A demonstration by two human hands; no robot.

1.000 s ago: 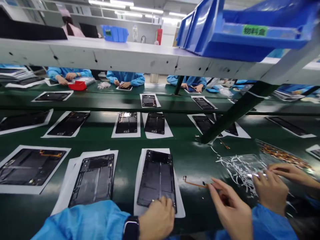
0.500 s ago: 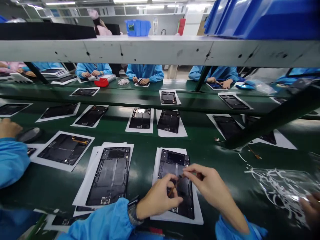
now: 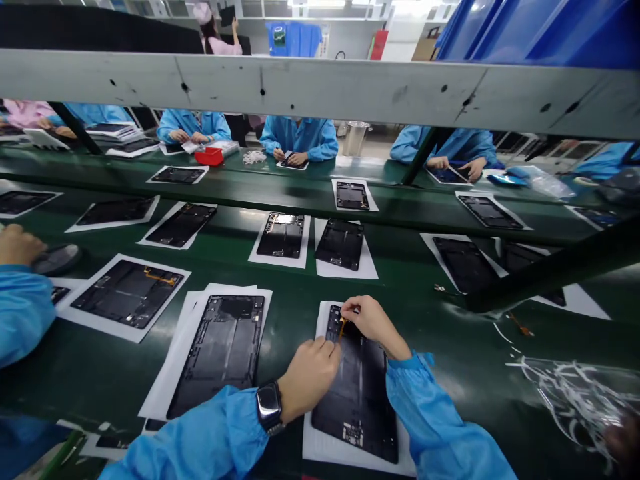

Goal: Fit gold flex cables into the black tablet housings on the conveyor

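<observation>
In front of me a black tablet housing (image 3: 357,393) lies at a slight slant on white paper (image 3: 320,443). Over its upper part I hold a thin orange flex cable (image 3: 343,328) between both hands. My left hand (image 3: 311,373), with a watch on the wrist, is closed around the cable's lower end at the housing's left edge. My right hand (image 3: 371,321) pinches the upper end near the housing's top. The fingers hide part of the cable. Left of my hands a second tablet housing (image 3: 220,353) rests on stacked white sheets (image 3: 173,360).
More housings on paper, such as one with an orange cable (image 3: 127,293), line the green bench (image 3: 285,300). A dark post (image 3: 550,267) slants across the right. White strips (image 3: 575,393) lie at lower right. A co-worker's sleeve (image 3: 23,313) reaches in at left. A metal shelf (image 3: 320,90) crosses above.
Both hands have shifted up and slightly left toward the housing's top. The left hand has turned back-up, and the orange cable now stretches between the hands. The view has tilted slightly.
</observation>
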